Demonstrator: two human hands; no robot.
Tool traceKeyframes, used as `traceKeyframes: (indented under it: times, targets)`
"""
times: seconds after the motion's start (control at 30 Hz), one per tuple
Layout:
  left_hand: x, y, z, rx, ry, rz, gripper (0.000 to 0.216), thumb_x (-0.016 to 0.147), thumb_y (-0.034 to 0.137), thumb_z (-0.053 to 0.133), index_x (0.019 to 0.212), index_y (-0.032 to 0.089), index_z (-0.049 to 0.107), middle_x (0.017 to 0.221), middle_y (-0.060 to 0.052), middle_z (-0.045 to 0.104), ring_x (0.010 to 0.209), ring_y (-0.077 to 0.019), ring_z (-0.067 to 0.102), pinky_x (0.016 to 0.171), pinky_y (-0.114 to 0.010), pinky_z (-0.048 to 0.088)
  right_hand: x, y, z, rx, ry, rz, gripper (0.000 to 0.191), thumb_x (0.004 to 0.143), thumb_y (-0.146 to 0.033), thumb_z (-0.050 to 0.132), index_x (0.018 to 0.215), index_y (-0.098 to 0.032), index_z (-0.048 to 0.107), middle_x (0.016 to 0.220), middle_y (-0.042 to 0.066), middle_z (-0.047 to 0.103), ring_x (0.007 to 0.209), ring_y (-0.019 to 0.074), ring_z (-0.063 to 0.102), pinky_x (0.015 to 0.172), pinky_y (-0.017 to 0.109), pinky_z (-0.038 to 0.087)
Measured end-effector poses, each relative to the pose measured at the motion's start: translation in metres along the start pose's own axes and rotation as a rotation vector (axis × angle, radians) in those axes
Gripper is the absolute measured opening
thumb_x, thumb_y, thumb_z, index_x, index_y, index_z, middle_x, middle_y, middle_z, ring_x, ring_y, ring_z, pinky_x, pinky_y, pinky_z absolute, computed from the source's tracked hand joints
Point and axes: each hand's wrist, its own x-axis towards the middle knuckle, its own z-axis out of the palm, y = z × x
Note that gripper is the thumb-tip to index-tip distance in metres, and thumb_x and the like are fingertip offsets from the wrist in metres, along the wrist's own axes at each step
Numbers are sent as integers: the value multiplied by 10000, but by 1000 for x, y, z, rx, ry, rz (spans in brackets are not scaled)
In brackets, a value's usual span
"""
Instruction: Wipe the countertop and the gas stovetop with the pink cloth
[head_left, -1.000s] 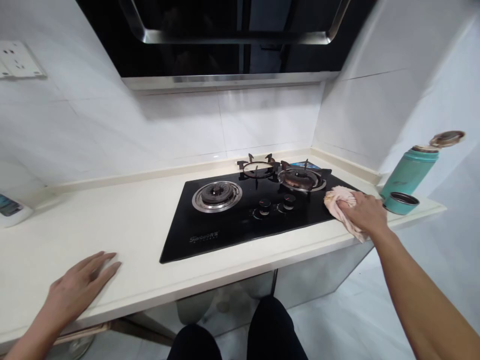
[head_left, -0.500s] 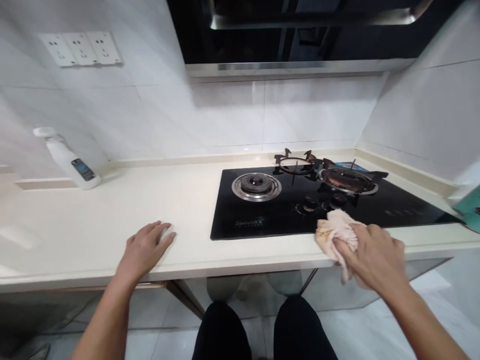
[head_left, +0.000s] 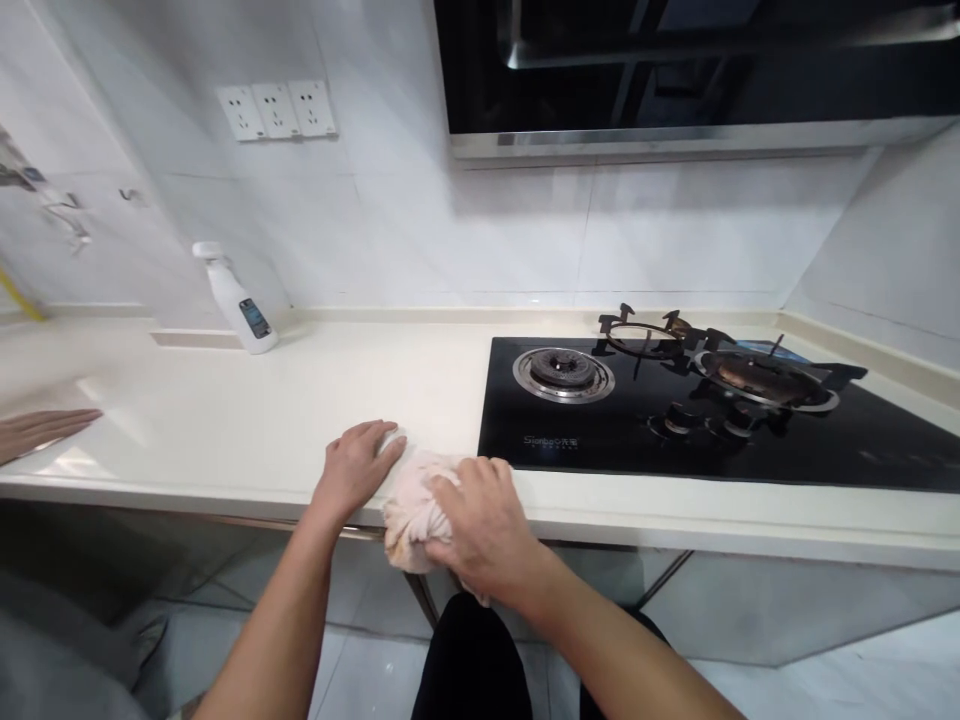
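Observation:
My right hand grips a crumpled pale pink cloth with brownish stains. The cloth lies on the front edge of the cream countertop, part of it hanging over, just left of the black gas stove. Close beside it on the left, my left hand rests on the counter with fingers stretched out and holds nothing. Its fingertips are near the cloth. The stove's left burner has no pan support over it.
A white spray bottle leans near the wall. A loose pan support sits at the stove's back, near the right burner. The range hood hangs above. Another person's hand lies on the counter at far left.
My right hand has moved left with the cloth, from the stove's front edge to beside my left hand. The view has turned left, and another person's hand now shows.

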Motion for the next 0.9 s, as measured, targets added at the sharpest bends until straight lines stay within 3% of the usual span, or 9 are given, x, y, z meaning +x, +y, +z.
traceKeyframes:
  times: [0.1, 0.17, 0.33, 0.4, 0.5, 0.57, 0.73, 0.83, 0.9]
  targets:
    - [0, -1, 0, 0, -12, 6, 436, 1000, 476, 493, 1314, 256, 701, 1435, -94, 665, 1384, -302, 557, 1162, -482, 399, 9, -8, 5, 191, 20, 15, 401, 853, -488, 701, 1171, -252, 638, 1089, 80, 683, 1012, 286, 580, 931, 443, 441]
    - [0, -2, 0, 6, -19, -5, 433, 1002, 463, 492, 1318, 254, 702, 1444, -98, 659, 1382, -308, 560, 1161, -490, 398, 11, -3, 0, 327, 56, 73, 330, 928, -490, 599, 1151, -248, 611, 1045, 46, 716, 940, 240, 631, 858, 377, 493]
    - [0, -2, -2, -9, -16, -20, 437, 998, 481, 500, 1316, 258, 700, 1449, -88, 660, 1382, -304, 558, 1161, -483, 402, 15, 58, -43, 499, 197, 208, 540, 1071, -535, 187, 1286, -232, 578, 1180, 59, 733, 1028, 212, 688, 859, 354, 552]
    - [1, -2, -2, -20, -16, -19, 436, 997, 484, 504, 1316, 260, 700, 1449, -87, 662, 1380, -302, 559, 1159, -480, 405, 11, 97, -68, 443, 283, 298, 561, 1041, -577, 247, 1266, -208, 604, 1228, 112, 709, 1073, 256, 675, 895, 410, 554]
    - [1, -4, -1, -24, -13, -13, 440, 999, 481, 494, 1315, 256, 702, 1456, -90, 656, 1384, -301, 560, 1160, -483, 406, -11, 152, -104, 250, 463, 413, 606, 887, -576, 537, 1327, -160, 559, 1453, 221, 534, 1329, 350, 521, 1088, 527, 449]
    - [1, -5, 1, -20, -9, -8, 445, 999, 486, 488, 1313, 255, 703, 1459, -92, 653, 1384, -301, 561, 1162, -489, 405, -37, 176, -119, 146, 506, 442, 526, 883, -537, 514, 1268, -188, 593, 1400, 203, 559, 1330, 342, 514, 1135, 544, 401]
    - [-1, -7, 2, -6, -8, 0, 449, 998, 497, 480, 1318, 264, 693, 1475, -113, 631, 1403, -316, 535, 1166, -536, 392, -104, 191, -123, -9, 395, 398, 320, 927, -519, 483, 1019, -288, 683, 1170, 94, 697, 1132, 279, 651, 1031, 478, 496]
    - [-3, 8, -6, -7, -13, -35, 468, 996, 496, 484, 1360, 264, 666, 1539, -134, 562, 1426, -344, 510, 1163, -582, 395, -131, 190, -113, -113, 428, 394, 389, 960, -553, 459, 1051, -266, 705, 1243, 120, 705, 1240, 328, 615, 1134, 565, 394]
    - [-5, 33, -12, -24, 34, -23, 481, 999, 486, 490, 1389, 252, 646, 1593, -151, 494, 1462, -352, 471, 1177, -591, 387, -144, 188, -103, -258, 485, 407, 495, 1006, -554, 370, 1147, -218, 704, 1325, 155, 685, 1322, 370, 568, 1170, 628, 313]
